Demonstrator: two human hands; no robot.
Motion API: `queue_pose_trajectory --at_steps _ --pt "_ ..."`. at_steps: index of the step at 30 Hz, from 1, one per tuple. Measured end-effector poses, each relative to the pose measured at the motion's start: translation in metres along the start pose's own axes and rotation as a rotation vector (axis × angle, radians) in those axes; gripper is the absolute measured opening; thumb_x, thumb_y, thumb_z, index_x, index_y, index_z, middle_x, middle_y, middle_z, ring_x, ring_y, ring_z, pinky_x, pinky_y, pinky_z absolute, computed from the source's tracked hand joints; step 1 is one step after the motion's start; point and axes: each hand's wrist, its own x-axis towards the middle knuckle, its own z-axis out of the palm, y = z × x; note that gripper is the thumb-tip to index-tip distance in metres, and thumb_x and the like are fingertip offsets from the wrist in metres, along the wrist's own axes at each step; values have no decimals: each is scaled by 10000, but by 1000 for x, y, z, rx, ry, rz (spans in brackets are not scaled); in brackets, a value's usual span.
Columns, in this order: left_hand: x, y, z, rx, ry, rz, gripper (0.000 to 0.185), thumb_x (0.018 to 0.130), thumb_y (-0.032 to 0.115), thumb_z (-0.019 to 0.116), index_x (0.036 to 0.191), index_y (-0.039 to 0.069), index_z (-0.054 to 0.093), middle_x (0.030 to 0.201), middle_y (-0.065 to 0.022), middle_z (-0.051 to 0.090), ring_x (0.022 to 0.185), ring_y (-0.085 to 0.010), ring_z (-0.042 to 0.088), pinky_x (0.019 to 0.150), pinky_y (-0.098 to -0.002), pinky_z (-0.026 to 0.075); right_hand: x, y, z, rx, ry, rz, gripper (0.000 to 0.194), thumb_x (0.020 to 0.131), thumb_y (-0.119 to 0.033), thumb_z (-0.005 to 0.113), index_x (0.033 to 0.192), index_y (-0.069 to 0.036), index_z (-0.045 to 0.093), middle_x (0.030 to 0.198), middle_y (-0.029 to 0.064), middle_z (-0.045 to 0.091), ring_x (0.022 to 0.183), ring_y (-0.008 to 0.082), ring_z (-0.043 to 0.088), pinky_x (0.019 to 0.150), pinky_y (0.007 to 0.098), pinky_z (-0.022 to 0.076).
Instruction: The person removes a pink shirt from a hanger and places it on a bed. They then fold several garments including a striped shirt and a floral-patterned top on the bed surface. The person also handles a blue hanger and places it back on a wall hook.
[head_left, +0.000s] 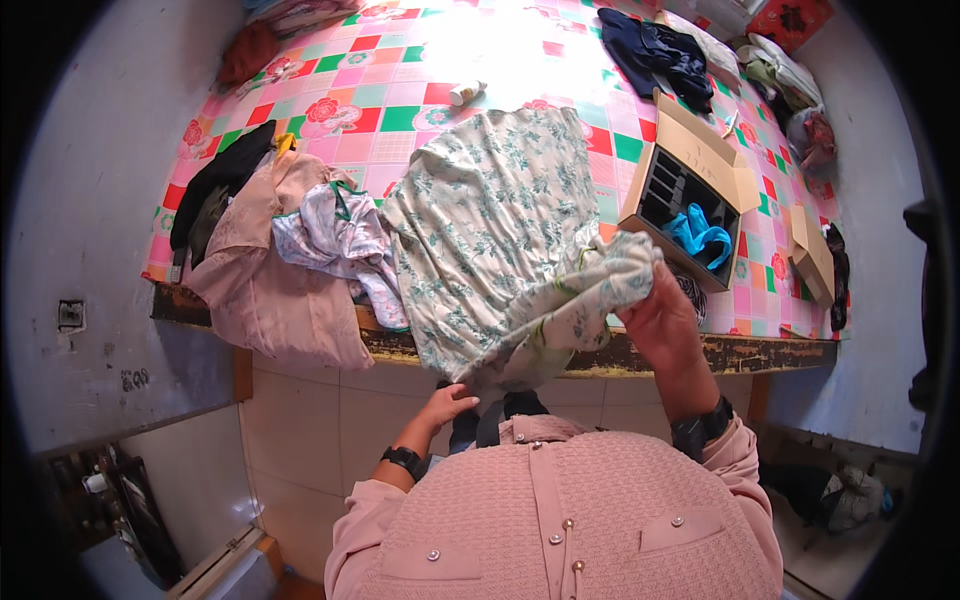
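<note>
A cream garment with a green leaf print (502, 187) lies spread on the bed's near side, its lower part hanging over the wooden edge. My right hand (664, 315) grips a bunched part of it, raised at the right, where a yellow-green trim shows in the folds. At the garment's near left corner is my left hand (448, 405), the cloth drawn to a point at its fingers; the fingertips are partly hidden. Left of the garment, touching it, lies a crumpled white floral garment with green edging (330, 229).
A pink garment (281, 300) drapes over the bed edge (660, 366), beside dark clothes (225, 176). To the right are an open cardboard box (637, 195) holding blue cloth (701, 234) and a smaller box (810, 255). A white bottle (467, 93) lies beyond the garment. Navy clothing (660, 56) lies farther back.
</note>
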Motion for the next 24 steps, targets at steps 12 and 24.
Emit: queue_pose_trajectory --at_steps 12,24 --pt "-30 39 10 -122 -93 171 512 792 217 690 1226 5 520 1206 -101 557 1104 -174 514 937 -308 399 41 -26 137 -67 -363 -204 199 952 -220 453 1075 -79 521 1001 101 644 951 230 626 839 377 496" --pt "-36 99 -4 -21 175 517 563 796 217 694 1274 19 470 1221 -83 536 1097 -151 509 927 -306 415 32 -52 236 -146 -525 -463 159 909 -180 534 1007 -60 571 1000 124 648 961 240 627 860 370 483"
